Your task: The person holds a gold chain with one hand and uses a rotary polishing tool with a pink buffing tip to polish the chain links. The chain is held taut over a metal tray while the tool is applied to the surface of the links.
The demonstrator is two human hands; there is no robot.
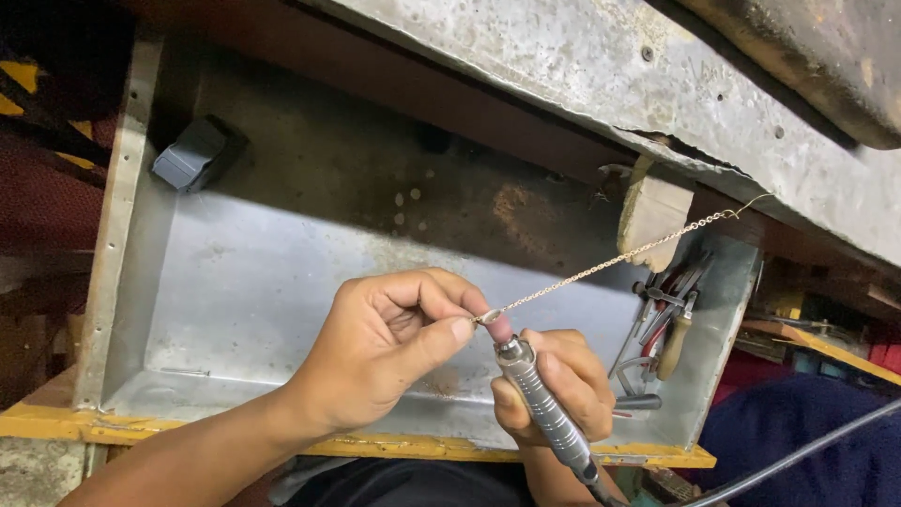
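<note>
item: thin gold chain (610, 263), drawn taut on a slant from lower left to upper right. we find its lower end pinched between thumb and forefinger of our left hand (389, 347); its upper end runs past a wooden bench peg (652, 214) to the edge of the worn metal bench top (657, 89) above, where we cannot tell how it is fixed.

tool: rotary handpiece (542, 404), knurled grey metal, gripped in the closed fingers of our right hand (558, 385), with a black cable (798, 455) trailing off to the lower right. its pink grinding tip (499, 329) meets the chain just beside the left fingertips.

beneath both hands: a sheet-metal catch tray (235, 300), dull grey, with a yellow-painted front rim.

in the tray, right corner, close behind the right hand: a heap of pliers and hand tools (668, 324), some with red grips.

in the tray, upper left, well apart from the hands: a small dark grey box (192, 155), label not legible.

far right, beyond the tray: yellow and red items, too blurred to tell.
</note>
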